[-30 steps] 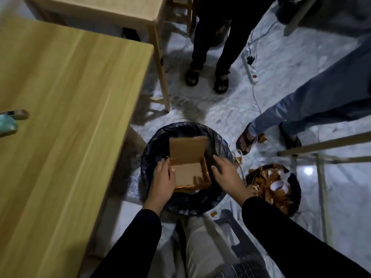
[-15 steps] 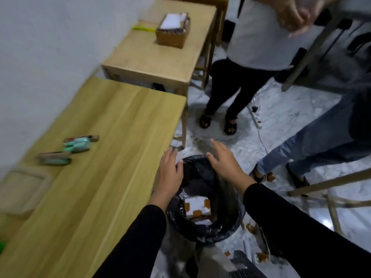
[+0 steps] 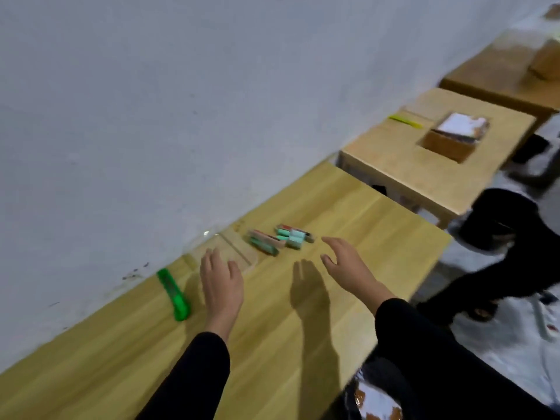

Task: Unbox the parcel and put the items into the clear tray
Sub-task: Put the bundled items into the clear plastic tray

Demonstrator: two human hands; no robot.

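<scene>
Hands come first: you have two over the wooden table (image 3: 272,344), both in black sleeves. Your left hand (image 3: 222,286) lies palm down with its fingers straight and loosely spread, holding nothing. Your right hand (image 3: 348,268) hovers with relaxed, slightly bent fingers and the thumb apart, also holding nothing. Its shadow falls on the wood between your two hands.

Just left of your left hand lies one green utility knife (image 3: 174,295), near the table's wall-side edge. Past your left fingertips sits one clear tray (image 3: 242,253), set against that same edge by the wall (image 3: 151,116). Your fingertips overlap its near rim, but blur hides whether they touch it.

Just right of the tray, outside it, the teal-and-pink items (image 3: 266,244) lie on the bare wood in two small clusters close together. Blur keeps you from counting the single pieces. They lie just ahead and to the left of your right fingertips, apart from them.

Farther along the wall stands a second table (image 3: 403,171). It carries one cardboard box (image 3: 448,147) topped with something white, and one yellow strip (image 3: 406,121) at its wall-side edge. Beyond that, a third table (image 3: 491,74) holds one brown box (image 3: 545,62), which is blurred. A person (image 3: 500,225) in black trousers stands on the floor off the second table's right edge.
</scene>
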